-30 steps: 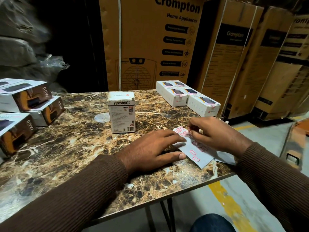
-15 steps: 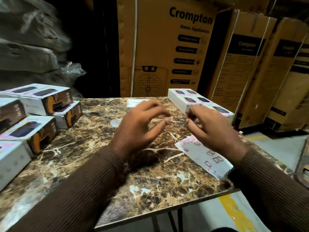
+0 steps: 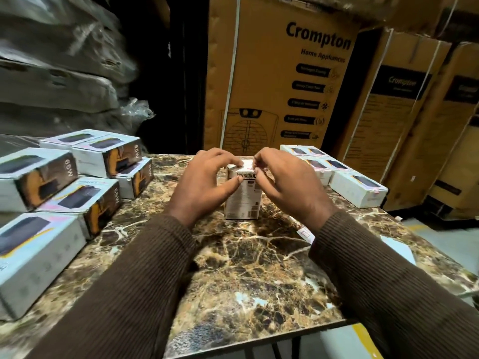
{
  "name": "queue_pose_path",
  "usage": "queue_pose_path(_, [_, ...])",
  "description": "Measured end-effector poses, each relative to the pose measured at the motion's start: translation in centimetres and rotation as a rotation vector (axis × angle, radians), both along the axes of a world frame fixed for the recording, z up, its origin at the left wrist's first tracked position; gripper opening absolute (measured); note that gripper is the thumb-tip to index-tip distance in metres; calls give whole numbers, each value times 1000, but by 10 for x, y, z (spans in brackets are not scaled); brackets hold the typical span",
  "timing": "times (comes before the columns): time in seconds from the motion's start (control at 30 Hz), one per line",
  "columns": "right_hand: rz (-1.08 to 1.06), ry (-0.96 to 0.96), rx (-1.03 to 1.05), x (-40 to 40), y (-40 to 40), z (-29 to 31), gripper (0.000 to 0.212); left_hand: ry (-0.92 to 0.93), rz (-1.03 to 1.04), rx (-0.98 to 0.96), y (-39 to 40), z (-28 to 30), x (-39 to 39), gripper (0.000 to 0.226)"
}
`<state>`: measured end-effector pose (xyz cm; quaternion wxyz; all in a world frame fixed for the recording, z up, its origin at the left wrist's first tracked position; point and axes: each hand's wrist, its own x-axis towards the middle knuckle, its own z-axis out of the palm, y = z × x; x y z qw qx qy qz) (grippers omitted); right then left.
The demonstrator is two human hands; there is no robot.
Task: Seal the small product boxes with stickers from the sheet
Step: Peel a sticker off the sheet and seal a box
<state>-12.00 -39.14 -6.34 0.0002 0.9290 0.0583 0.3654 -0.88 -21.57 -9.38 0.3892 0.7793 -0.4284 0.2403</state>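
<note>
A warehouse marble table (image 3: 246,268) holds an upright Portronics box (image 3: 242,195) at centre. The left hand (image 3: 207,187) grips its top edge; the right hand (image 3: 282,187) pinches a pink sticker (image 3: 249,165) onto the lid. Stacked boxes (image 3: 64,182) at left look unsealed, most work remaining.

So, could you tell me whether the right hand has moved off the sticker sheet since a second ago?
Yes: the right hand went from the sticker sheet to the upright box.
</note>
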Motion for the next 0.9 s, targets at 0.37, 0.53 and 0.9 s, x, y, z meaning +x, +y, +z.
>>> queue_pose_path(0.37, [-118, -66, -128, 2, 13, -1, 18, 38, 6, -31, -4, 0, 1, 24])
queue_pose_path(0.53, [-160, -51, -177, 5, 17, 3, 21, 39, -5, -41, -4, -2, 1, 23])
queue_pose_path(0.9, [-154, -34, -175, 4, 16, -2, 17, 25, -5, -42, -4, -2, 3, 23])
